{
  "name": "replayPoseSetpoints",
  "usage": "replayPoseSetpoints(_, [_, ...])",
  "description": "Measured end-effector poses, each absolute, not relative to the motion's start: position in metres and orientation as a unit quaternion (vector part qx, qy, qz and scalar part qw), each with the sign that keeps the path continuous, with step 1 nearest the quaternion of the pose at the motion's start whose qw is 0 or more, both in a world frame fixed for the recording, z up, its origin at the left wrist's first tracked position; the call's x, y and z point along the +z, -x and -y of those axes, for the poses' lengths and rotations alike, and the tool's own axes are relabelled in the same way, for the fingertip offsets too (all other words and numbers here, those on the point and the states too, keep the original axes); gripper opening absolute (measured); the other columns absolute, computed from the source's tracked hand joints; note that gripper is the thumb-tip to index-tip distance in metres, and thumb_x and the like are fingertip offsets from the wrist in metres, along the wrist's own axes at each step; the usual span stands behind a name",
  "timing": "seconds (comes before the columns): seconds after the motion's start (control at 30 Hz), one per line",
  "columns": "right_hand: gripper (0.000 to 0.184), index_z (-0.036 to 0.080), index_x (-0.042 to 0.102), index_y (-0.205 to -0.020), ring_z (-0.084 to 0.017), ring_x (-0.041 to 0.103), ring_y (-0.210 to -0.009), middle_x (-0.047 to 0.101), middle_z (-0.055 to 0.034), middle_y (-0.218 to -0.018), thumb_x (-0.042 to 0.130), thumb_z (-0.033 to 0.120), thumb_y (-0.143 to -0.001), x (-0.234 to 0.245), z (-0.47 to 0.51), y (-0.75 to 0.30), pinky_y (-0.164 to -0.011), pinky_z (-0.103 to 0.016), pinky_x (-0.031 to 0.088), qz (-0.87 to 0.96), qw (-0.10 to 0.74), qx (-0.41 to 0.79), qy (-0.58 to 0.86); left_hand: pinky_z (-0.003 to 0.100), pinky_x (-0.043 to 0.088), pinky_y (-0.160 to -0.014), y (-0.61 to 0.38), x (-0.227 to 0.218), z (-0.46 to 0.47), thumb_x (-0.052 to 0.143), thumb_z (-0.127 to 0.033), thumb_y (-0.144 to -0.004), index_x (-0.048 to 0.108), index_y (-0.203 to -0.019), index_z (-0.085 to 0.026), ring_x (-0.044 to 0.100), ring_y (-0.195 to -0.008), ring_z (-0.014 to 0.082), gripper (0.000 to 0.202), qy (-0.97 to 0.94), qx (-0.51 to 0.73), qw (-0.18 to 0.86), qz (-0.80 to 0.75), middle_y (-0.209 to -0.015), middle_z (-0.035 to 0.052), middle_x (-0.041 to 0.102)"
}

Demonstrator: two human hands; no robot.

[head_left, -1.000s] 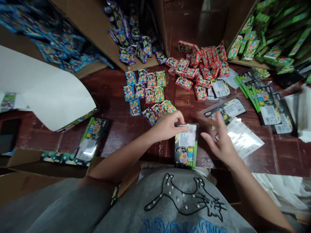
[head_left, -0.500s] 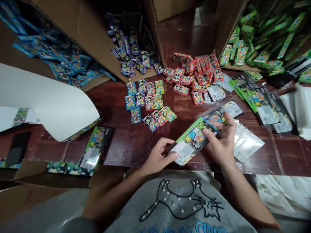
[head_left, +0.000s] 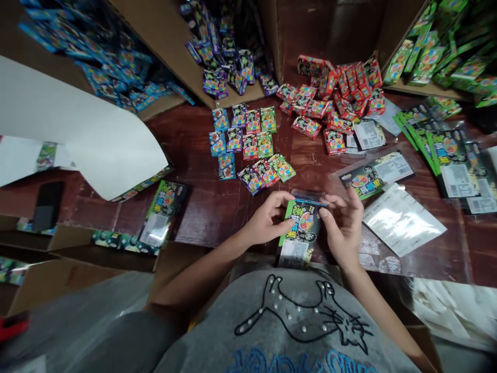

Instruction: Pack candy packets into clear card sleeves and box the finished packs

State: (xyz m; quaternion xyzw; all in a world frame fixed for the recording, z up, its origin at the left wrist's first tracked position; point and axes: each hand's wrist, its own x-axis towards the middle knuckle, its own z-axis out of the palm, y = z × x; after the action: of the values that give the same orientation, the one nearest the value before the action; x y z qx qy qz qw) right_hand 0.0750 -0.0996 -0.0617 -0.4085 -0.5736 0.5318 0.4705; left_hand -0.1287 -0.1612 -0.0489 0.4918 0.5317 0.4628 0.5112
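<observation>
The largest thing before you is the glossy red-brown wooden bench [head_left: 209, 217]. At its far side stand three open brown cardboard cartons: the left carton [head_left: 147, 31] holds many small blue packets [head_left: 104, 77], the middle carton [head_left: 273, 41] holds purple ones, and the right carton [head_left: 399, 31] holds green ones. To your left, a wide white sheet with a curved edge [head_left: 108, 140] spreads above the bench. Between the middle and the right carton lies a loose heap of small red boxes [head_left: 330, 96]. On the right side, near your hand, lies a shiny silver-white plastic bag [head_left: 404, 220], touching a flat black pack in clear film [head_left: 376, 175].

Your left hand [head_left: 274, 217] is closed on the flat black-and-green printed box [head_left: 302, 225], its thumb upon the front face. Your right hand [head_left: 344, 223] has its thumb and bent fingers at the upper right corner of this box; I cannot tell if they are pinching. The box is close before your body, at the front edge of the bench, with its pale label toward you; clear film shows beyond its blue far edge.

The smallest are twelve little boxes [head_left: 250, 146] in blue, purple, red and green, three of each colour, laid out beyond your left hand.
</observation>
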Motion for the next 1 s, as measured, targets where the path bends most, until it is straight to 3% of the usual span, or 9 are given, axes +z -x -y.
replayPoseSetpoints(0.13, [0.08,0.044,0.024,-0.165,-0.023,0.065,-0.126,0.063,-0.0081,-0.136,0.068,0.033,-0.099,-0.063,0.096,-0.075,-0.112,-0.05,0.056,0.612,0.449,0.522,0.389,0.034,0.06,-0.088,0.137,-0.048,0.154,0.069,-0.039,-0.097,0.057,-0.12,-0.024,0.07,-0.104,0.0197,0.03,-0.501,0.464,0.492,-0.54,-0.115,0.0066,0.068])
replayPoseSetpoints(0.27, [0.076,0.042,0.027,-0.165,-0.023,0.067,-0.125,0.067,-0.0069,-0.131,0.066,0.033,-0.101,-0.064,0.094,-0.073,-0.112,-0.05,0.056,0.627,0.42,0.536,0.377,0.047,0.054,-0.11,0.138,-0.05,0.153,0.062,-0.045,-0.102,0.061,-0.107,-0.022,0.064,-0.131,0.0257,0.023,-0.503,0.501,0.436,-0.553,-0.144,0.0127,0.061])
replayPoseSetpoints(0.37, [0.082,0.046,0.023,-0.166,-0.024,0.066,-0.128,0.063,-0.0069,-0.138,0.067,0.031,-0.099,-0.064,0.095,-0.07,-0.112,-0.052,0.057,0.62,0.445,0.511,0.396,0.049,0.055,-0.11,0.14,-0.052,0.155,0.064,-0.047,-0.102,0.063,-0.105,-0.023,0.066,-0.132,0.0263,0.024,-0.482,0.509,0.439,-0.562,-0.163,0.0124,0.046])
replayPoseSetpoints(0.43, [0.079,0.045,0.027,-0.165,-0.024,0.067,-0.123,0.065,-0.007,-0.132,0.068,0.03,-0.099,-0.063,0.096,-0.069,-0.109,-0.052,0.059,0.632,0.453,0.483,0.404,0.05,0.056,-0.108,0.142,-0.052,0.156,0.066,-0.047,-0.101,0.063,-0.104,-0.023,0.067,-0.13,0.0267,0.024,-0.474,0.513,0.44,-0.564,-0.165,0.0119,0.045])
replayPoseSetpoints(0.6, [0.068,0.038,0.039,-0.162,-0.021,0.069,-0.116,0.069,-0.0041,-0.117,0.066,0.029,-0.1,-0.065,0.092,-0.068,-0.11,-0.048,0.058,0.657,0.389,0.528,0.371,0.048,0.057,-0.106,0.146,-0.051,0.155,0.068,-0.041,-0.1,0.065,-0.099,-0.021,0.07,-0.127,0.0259,0.02,-0.475,0.522,0.445,-0.551,-0.158,0.0132,0.055])
replayPoseSetpoints(0.7, [0.064,0.039,0.045,-0.159,-0.021,0.069,-0.119,0.07,-0.0018,-0.111,0.067,0.028,-0.1,-0.063,0.09,-0.068,-0.115,-0.049,0.055,0.662,0.37,0.549,0.35,0.042,0.058,-0.102,0.145,-0.05,0.155,0.066,-0.038,-0.101,0.064,-0.098,-0.021,0.073,-0.119,0.0229,0.018,-0.475,0.524,0.451,-0.545,-0.132,0.012,0.073])
replayPoseSetpoints(0.77, [0.072,0.042,0.037,-0.164,-0.022,0.069,-0.118,0.071,-0.0022,-0.111,0.068,0.028,-0.1,-0.058,0.091,-0.068,-0.114,-0.05,0.055,0.665,0.385,0.538,0.346,0.039,0.059,-0.098,0.145,-0.05,0.155,0.066,-0.038,-0.101,0.063,-0.106,-0.021,0.075,-0.11,0.0206,0.018,-0.46,0.533,0.443,-0.555,-0.114,0.0092,0.079])
replayPoseSetpoints(0.87, [0.091,0.047,0.016,-0.169,-0.023,0.072,-0.112,0.069,-0.0056,-0.127,0.071,0.032,-0.098,-0.048,0.091,-0.069,-0.105,-0.05,0.061,0.67,0.385,0.528,0.352,0.038,0.059,-0.096,0.146,-0.047,0.157,0.068,-0.037,-0.099,0.064,-0.12,-0.022,0.076,-0.105,0.0193,0.026,-0.456,0.535,0.426,-0.57,-0.108,0.0074,0.081])
replayPoseSetpoints(1.0, [0.096,0.046,0.015,-0.17,-0.021,0.074,-0.099,0.075,-0.0014,-0.108,0.075,0.036,-0.096,-0.035,0.089,-0.071,-0.095,-0.044,0.065,0.649,0.336,0.584,0.354,0.037,0.06,-0.095,0.15,-0.034,0.16,0.07,-0.039,-0.099,0.074,-0.1,-0.02,0.076,-0.105,0.0199,0.019,-0.488,0.499,0.452,-0.555,-0.112,0.0089,0.081])
